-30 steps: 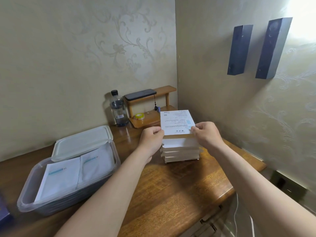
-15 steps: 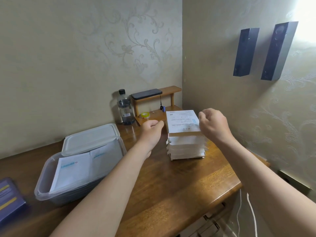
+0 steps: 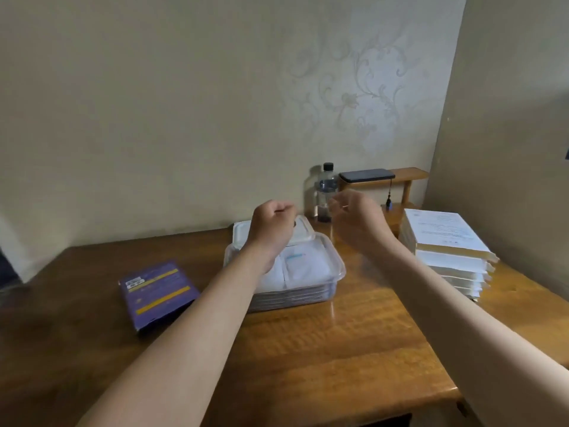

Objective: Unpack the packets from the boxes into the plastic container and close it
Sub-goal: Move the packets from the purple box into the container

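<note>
Brimming plastic container (image 3: 334,274), lid (image 3: 303,234) ajar

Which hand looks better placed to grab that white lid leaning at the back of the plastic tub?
Probably the left hand: it hovers empty, directly over the white lid at the plastic container's far rim. The right hand, also empty, hangs off to the container's right, nearer the water bottle.

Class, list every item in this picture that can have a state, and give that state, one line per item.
Clear plastic container: open, holding white packets.
White plastic lid: off, resting on the container's far rim.
Clear water bottle: capped, upright.
Stack of white boxes: closed.
Purple box: lying flat.
Left hand: empty.
Right hand: empty.
</note>
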